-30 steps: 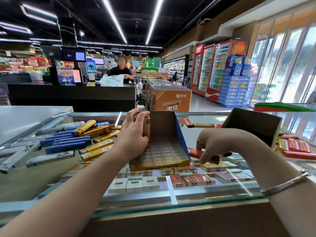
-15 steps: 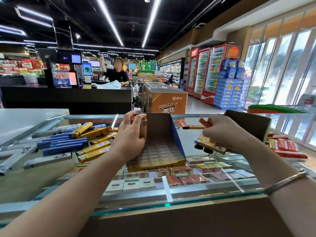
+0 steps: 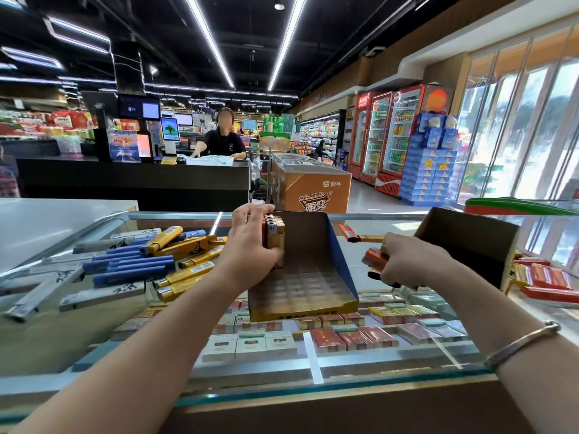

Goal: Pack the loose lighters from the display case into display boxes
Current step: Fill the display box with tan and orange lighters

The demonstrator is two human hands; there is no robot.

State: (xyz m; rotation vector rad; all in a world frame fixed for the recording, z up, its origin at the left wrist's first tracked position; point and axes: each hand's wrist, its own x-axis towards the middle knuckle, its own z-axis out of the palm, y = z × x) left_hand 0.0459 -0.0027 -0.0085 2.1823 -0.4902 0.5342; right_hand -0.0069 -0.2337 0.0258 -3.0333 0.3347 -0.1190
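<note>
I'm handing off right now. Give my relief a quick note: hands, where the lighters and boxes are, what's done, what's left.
Left hand holds a few upright lighters against the left wall of the open box.
Right hand grips a bunch of orange lighters, not yet in the box.
Done: only that first cluster is in; the rest of the grid is bare.
Left: a pile of loose lighters on the glass at left, a couple behind the box, and a second box at right.

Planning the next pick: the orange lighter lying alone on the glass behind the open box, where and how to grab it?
Pinch the orange lighter across its narrow body at mid-length, coming from above. It lies flat on the glass top, clear of the display box, so its long sides look free.
</note>
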